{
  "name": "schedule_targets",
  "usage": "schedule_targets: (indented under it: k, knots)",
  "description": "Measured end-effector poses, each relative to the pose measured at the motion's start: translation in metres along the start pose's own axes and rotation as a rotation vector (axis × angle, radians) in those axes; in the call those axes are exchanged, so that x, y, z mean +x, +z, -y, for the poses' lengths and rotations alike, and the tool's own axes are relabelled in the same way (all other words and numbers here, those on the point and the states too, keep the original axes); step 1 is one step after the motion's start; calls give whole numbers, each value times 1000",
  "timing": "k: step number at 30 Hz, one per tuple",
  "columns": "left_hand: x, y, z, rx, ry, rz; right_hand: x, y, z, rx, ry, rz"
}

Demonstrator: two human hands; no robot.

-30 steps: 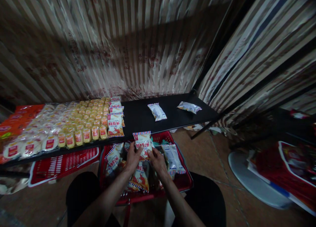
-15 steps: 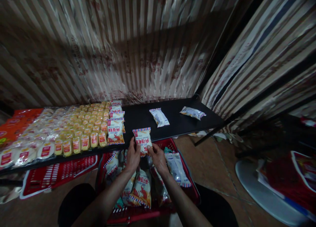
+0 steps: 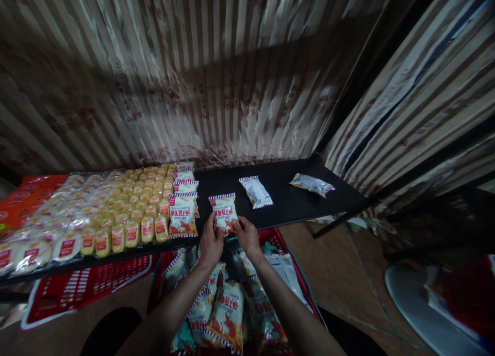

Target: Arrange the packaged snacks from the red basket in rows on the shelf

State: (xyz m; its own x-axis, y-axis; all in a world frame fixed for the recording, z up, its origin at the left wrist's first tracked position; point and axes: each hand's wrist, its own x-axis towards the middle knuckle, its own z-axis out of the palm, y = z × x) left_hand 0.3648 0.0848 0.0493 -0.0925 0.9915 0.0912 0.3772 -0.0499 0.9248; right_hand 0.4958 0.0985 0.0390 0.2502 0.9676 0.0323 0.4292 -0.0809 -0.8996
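Note:
Both my hands grip one snack packet [image 3: 224, 211] with a red-and-blue striped border, at the front edge of the black shelf [image 3: 286, 201]. My left hand [image 3: 211, 242] pinches its lower left corner. My right hand [image 3: 247, 236] pinches its lower right corner. The packet sits just right of a row of matching packets [image 3: 183, 211]. Below my arms, a red basket [image 3: 270, 237] holds several more of the same packets [image 3: 227, 314].
Rows of small yellow packets [image 3: 131, 206] and pale wrapped buns [image 3: 46, 237] fill the shelf's left part. Two loose packets [image 3: 256, 192] [image 3: 312, 184] lie on its right part. A second red basket [image 3: 85, 289] lies under the shelf. Striped wall behind; white round object [image 3: 421, 314] on the floor right.
My hands lifted the striped packet out of the basket and carried it forward onto the shelf edge, beside the row of matching packets. The camera view tilted slightly downward.

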Motion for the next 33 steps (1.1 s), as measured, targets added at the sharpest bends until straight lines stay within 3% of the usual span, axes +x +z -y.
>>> schedule_targets:
  k: [11, 19, 33]
  knots:
    - [14, 12, -2, 241, 55, -58, 42, 12, 4, -81, -39, 2]
    - [31, 17, -2, 394, 10, -35, 68, 20, 9, -157, -27, -13]
    - [80, 29, 0, 324, -52, -113, 116, 39, 16, -162, -41, -27]
